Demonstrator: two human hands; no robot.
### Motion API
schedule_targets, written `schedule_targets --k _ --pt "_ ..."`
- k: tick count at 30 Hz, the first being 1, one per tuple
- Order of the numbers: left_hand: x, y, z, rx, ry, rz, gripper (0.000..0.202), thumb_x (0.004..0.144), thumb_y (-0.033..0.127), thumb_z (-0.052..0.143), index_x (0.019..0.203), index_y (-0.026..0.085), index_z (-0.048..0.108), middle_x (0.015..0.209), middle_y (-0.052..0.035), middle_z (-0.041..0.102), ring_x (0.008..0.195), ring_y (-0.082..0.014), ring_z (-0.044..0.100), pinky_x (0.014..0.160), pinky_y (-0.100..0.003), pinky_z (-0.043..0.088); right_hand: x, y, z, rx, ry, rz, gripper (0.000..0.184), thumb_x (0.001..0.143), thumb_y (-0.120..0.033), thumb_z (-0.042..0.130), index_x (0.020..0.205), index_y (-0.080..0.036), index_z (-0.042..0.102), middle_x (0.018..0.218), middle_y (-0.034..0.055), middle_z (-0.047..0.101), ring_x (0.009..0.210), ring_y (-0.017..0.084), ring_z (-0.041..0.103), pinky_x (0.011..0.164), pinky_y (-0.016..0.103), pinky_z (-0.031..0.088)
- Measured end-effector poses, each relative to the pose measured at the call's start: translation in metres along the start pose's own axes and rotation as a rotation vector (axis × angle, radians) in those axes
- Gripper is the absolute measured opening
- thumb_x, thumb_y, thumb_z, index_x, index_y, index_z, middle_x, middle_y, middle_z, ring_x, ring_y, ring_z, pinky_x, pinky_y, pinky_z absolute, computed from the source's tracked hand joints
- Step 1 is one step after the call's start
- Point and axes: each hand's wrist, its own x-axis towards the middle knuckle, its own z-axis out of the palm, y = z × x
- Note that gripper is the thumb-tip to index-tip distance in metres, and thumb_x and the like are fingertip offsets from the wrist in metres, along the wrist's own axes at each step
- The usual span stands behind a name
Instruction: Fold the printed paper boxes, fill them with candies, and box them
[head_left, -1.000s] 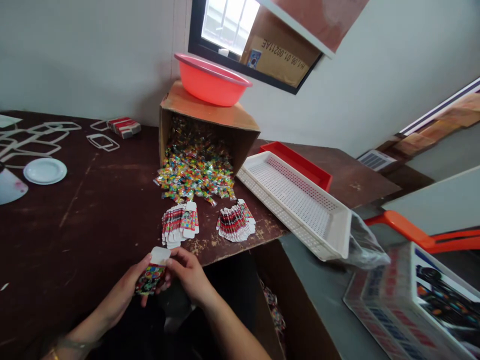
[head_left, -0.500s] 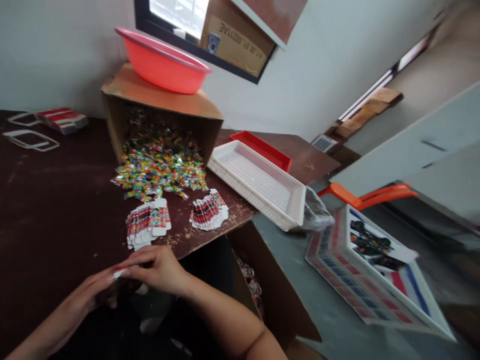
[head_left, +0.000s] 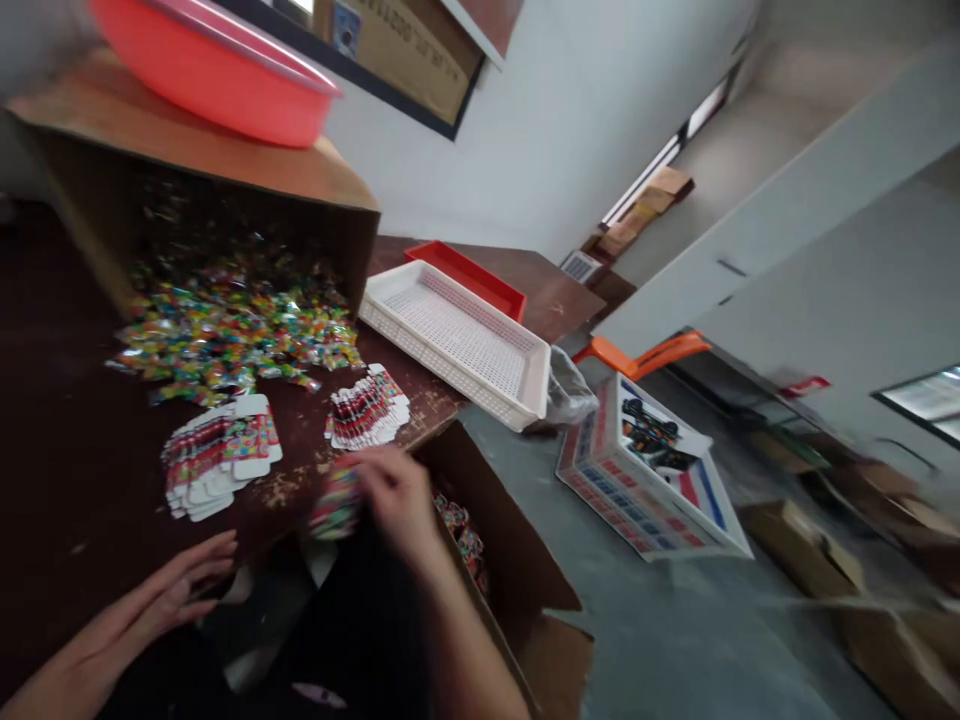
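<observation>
Head view: the right hand (head_left: 396, 500) pinches a printed packet (head_left: 336, 502), blurred, probably by its edge, left of the open carton (head_left: 517, 540). Farther left, the empty left hand (head_left: 165, 592) extends its fingers. Fanned cards (head_left: 217, 455) presumably ease pickup.

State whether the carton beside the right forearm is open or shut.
Open: the carton has a flap spread outward, and colourful packs show inside it.

The right hand (head_left: 396, 497) holds a blurred, colourful box (head_left: 337, 503), and the left hand (head_left: 161, 605) hangs near fanned cartons (head_left: 219, 455).
</observation>
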Motion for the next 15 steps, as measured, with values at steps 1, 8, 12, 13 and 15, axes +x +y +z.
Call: schedule_targets --k 1,8,12,13,15 --pt "0.002 0.002 -0.004 0.013 -0.002 0.006 0.053 0.061 0.066 0.077 0.102 0.032 0.078 0.116 -0.0032 0.078 0.121 -0.0408 0.059 0.085 -0.041 0.061 0.003 0.008 -0.032 -0.090 0.140 0.069 0.029 0.098 -0.030 0.046 0.103 -0.023 0.074 0.103 0.0067 0.072 0.097 0.019 0.065 0.093 0.036 0.049" --pt "0.005 0.025 -0.001 0.059 0.093 0.106 0.051 0.069 0.058 0.076 0.103 0.021 0.077 0.103 -0.0105 0.078 0.097 -0.0311 0.070 0.078 -0.033 0.059 0.044 0.045 -0.002 -0.339 0.001 -0.049 0.020 0.091 -0.031 0.057 0.093 -0.023 0.076 0.101 0.0083 0.071 0.097 0.021 0.064 0.092 0.036 0.050" --pt "0.011 0.026 0.006 0.088 0.029 0.126 0.047 0.073 0.056 0.075 0.104 0.020 0.077 0.100 -0.0103 0.078 0.092 -0.0279 0.070 0.076 -0.032 0.056 0.072 0.036 0.120 -0.380 -0.270 -0.214 0.041 0.081 -0.032 0.074 0.120 -0.021 0.066 0.125 0.0088 0.065 0.112 0.023 0.059 0.097 0.034 0.048" --pt "0.011 0.024 0.004 0.095 0.013 0.126 0.046 0.074 0.056 0.074 0.104 0.021 0.077 0.099 -0.0102 0.078 0.092 -0.0274 0.069 0.076 -0.032 0.056 0.080 0.036 0.135 -0.406 -0.314 -0.239 0.037 0.083 -0.030 0.072 0.119 -0.019 0.067 0.124 0.0101 0.066 0.111 0.024 0.059 0.096 0.035 0.048" --pt "0.008 0.020 -0.002 0.091 -0.008 0.113 0.045 0.076 0.055 0.073 0.104 0.021 0.077 0.098 -0.0098 0.078 0.090 -0.0267 0.069 0.075 -0.033 0.055 0.090 0.038 0.146 -0.418 -0.362 -0.266 0.017 0.090 -0.024 0.064 0.103 -0.018 0.072 0.109 0.0086 0.072 0.101 0.022 0.062 0.091 0.033 0.049"
